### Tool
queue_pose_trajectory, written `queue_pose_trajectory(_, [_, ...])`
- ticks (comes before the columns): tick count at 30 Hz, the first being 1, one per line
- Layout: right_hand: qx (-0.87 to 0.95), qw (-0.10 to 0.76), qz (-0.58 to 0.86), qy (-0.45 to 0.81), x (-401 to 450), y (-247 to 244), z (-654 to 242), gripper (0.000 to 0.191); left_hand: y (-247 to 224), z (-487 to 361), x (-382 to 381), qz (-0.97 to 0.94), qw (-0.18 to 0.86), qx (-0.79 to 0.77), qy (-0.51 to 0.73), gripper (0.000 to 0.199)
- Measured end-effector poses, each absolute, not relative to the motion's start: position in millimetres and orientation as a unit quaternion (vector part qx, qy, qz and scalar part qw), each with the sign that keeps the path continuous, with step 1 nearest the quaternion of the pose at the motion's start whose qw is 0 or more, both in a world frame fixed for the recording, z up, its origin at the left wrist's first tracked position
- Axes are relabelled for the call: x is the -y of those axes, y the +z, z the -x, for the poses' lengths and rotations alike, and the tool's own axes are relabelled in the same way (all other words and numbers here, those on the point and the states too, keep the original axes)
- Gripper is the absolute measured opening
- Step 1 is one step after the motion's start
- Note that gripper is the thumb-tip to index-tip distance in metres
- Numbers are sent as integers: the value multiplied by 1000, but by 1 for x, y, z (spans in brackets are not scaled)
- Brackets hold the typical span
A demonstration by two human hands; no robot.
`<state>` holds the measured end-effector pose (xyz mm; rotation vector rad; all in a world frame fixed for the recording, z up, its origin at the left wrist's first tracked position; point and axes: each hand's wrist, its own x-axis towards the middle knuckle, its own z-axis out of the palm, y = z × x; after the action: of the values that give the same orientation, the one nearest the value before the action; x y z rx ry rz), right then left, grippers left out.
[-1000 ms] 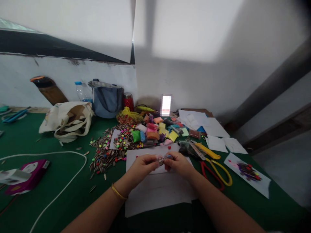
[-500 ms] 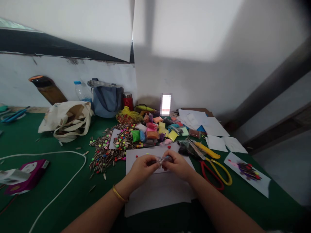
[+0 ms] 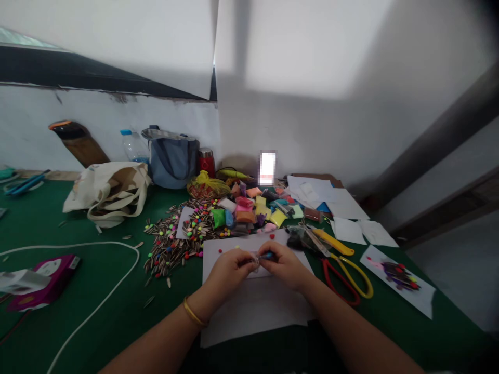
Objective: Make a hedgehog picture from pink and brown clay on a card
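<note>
Over a white paper sheet (image 3: 257,306) at the middle of the green table, my left hand (image 3: 230,270) and my right hand (image 3: 283,265) meet fingertip to fingertip. Between them is a small clear plastic packet (image 3: 255,257), pinched by my left fingers. A bit of blue (image 3: 266,255) shows at my right thumb and fingers, which pinch the packet's other side. Behind the hands lie several coloured clay packets (image 3: 245,214). A heap of sunflower seeds and coloured balls (image 3: 171,249) spreads to the left.
Scissors with red and yellow handles (image 3: 364,285), a yellow cutter (image 3: 335,241) and a decorated card (image 3: 397,278) lie right. Farther left are a cream bag (image 3: 105,189), a blue bag (image 3: 173,161), a purple box (image 3: 50,283) and a white cable (image 3: 101,306).
More blue now shows at my right fingertips, and the clear packet between my hands has shifted slightly. Both hands stay in nearly the same place.
</note>
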<state>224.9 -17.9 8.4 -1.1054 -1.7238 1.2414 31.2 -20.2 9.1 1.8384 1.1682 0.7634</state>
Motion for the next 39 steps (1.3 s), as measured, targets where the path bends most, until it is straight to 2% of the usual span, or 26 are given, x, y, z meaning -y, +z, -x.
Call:
queue_pose_trajectory(4, [700, 355, 431, 446, 20, 10, -223, 11, 12, -33, 21, -719, 422, -455, 313, 11])
queue_pose_trajectory(9, [681, 378, 424, 463, 18, 6, -225, 11, 17, -35, 23, -693, 435, -457, 349, 15])
queue_pose_trajectory(17, [703, 388, 423, 421, 18, 0, -224, 13, 15, -31, 26, -782, 290, -450, 318, 8])
queue_pose_trajectory(26, [726, 374, 431, 384, 16, 3, -223, 9, 15, -34, 31, -803, 226, -438, 336, 6])
queue_pose_trajectory(39, [629, 408, 426, 506, 15, 2, -227, 16, 2, -31, 27, -723, 284, -475, 414, 13])
